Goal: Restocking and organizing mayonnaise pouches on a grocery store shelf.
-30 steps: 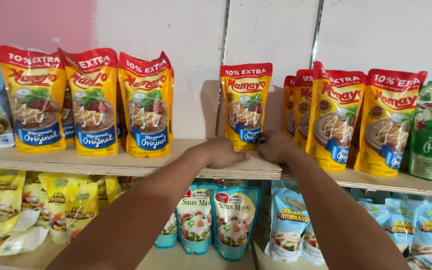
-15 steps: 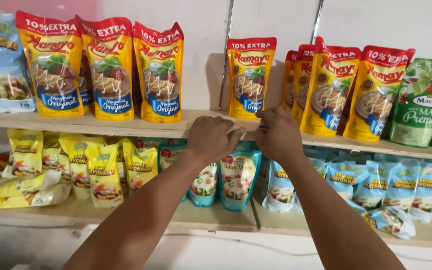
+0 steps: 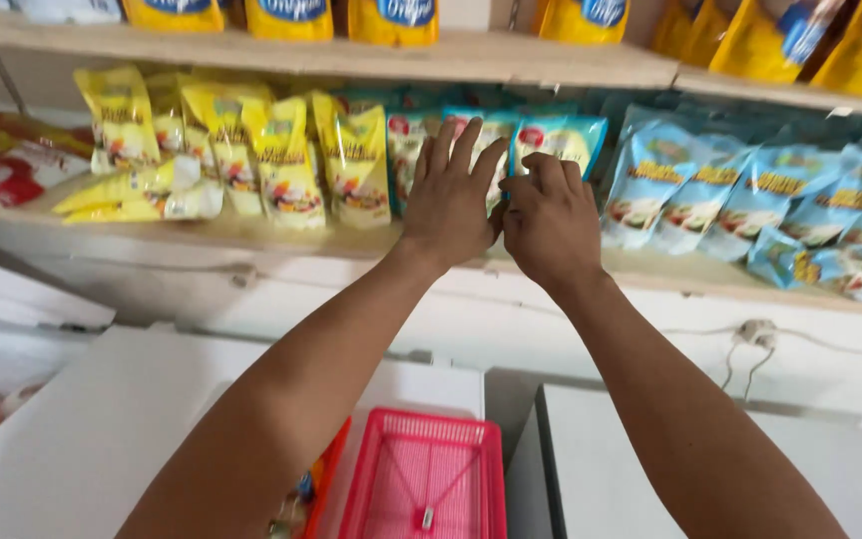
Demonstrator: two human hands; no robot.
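Left hand (image 3: 451, 200) flat, fingers spread wide, palm against the teal plastic stand-up sauce pouches (image 3: 561, 145) on the lower wooden shelf (image 3: 251, 235). Right hand (image 3: 549, 220) at 3 o'clock of it, fingers curled narrow on one pouch's front; firm grip unclear. Pouches upright, glossy, mid-shelf. Yellow plastic pouches (image 3: 281, 160) at 9 o'clock, pale blue pouches (image 3: 710, 190) at 3 o'clock.

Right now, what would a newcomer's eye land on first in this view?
Two hands, the left hand with fingers spread and the right hand beside it, reach up together to the teal pouches at the middle of the lower shelf. Bright yellow pouches crowd that shelf to the left and light blue pouches to the right. Below, a pink plastic basket sits between white surfaces.
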